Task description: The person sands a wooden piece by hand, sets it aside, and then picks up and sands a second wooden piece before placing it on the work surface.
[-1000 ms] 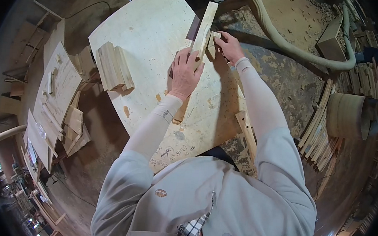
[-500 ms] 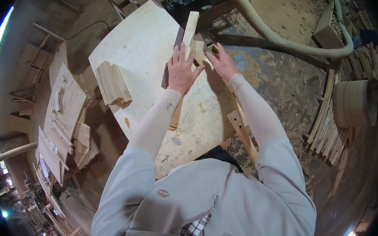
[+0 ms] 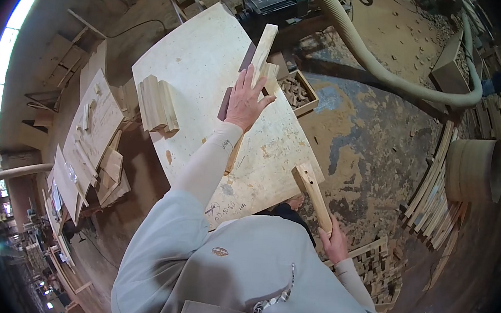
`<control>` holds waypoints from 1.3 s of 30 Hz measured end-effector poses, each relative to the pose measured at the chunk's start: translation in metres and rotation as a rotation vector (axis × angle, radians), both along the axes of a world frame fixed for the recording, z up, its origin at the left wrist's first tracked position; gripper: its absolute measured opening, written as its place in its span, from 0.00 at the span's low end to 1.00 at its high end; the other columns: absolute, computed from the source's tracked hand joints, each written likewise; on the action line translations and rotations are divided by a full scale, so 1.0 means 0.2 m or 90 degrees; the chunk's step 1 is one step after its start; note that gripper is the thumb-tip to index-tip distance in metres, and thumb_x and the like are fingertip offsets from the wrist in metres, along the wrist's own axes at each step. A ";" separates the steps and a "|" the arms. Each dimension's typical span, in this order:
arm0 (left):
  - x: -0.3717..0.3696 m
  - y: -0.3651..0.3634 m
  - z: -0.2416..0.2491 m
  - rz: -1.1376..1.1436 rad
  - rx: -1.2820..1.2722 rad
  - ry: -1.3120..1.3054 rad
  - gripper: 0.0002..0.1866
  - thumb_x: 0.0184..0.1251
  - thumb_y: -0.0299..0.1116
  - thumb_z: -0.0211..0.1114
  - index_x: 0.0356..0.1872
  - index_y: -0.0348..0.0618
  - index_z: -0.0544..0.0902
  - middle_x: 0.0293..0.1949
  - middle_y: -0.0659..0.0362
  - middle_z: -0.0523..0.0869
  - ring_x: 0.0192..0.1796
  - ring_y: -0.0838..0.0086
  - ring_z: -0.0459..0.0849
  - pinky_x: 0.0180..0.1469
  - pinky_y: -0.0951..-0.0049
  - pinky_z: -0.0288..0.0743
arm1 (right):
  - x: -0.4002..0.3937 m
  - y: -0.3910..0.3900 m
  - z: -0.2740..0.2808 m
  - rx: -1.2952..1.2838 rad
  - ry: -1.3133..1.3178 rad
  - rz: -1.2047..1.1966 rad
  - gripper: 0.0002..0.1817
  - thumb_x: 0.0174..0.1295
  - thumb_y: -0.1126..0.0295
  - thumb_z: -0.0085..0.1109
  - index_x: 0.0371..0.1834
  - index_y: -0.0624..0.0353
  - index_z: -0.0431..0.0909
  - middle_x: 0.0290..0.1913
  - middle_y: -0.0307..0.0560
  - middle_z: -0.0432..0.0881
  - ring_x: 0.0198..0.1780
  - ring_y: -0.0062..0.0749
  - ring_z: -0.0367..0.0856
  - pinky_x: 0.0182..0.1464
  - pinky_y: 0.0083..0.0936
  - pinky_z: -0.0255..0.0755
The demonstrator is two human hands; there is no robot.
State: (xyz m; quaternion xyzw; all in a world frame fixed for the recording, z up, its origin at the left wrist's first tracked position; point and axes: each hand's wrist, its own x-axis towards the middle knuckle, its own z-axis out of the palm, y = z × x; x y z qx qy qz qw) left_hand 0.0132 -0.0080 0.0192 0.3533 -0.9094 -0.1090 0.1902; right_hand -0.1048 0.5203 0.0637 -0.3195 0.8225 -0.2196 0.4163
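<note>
My left hand (image 3: 245, 102) lies with its fingers spread on a long wooden piece (image 3: 264, 47), which rests on the pale work table (image 3: 205, 53). A small block (image 3: 270, 75) sits beside that piece, near my left fingertips. Low on the right, my right hand (image 3: 335, 241) is closed round the near end of a wooden handle-like bar (image 3: 315, 198). Dark holes show near the bar's far end, which lies over the table's right corner.
A stack of wooden strips (image 3: 157, 105) is at the table's left. Beyond the table are a motor (image 3: 279, 4) and a thick hose (image 3: 381, 69). A box of offcuts (image 3: 305, 105) and a crate of blocks (image 3: 379, 272) stand to the right.
My right hand has moved from the small block down to the bar at the lower right and taken hold of it. My left hand stays on the long piece.
</note>
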 end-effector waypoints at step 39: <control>-0.01 -0.02 -0.14 0.042 -0.109 0.018 0.39 0.83 0.64 0.70 0.85 0.53 0.80 0.94 0.42 0.60 0.87 0.38 0.70 0.90 0.46 0.68 | 0.00 -0.01 -0.52 -0.238 0.170 -0.037 0.29 0.82 0.44 0.68 0.66 0.60 0.87 0.47 0.68 0.95 0.51 0.68 0.95 0.53 0.56 0.85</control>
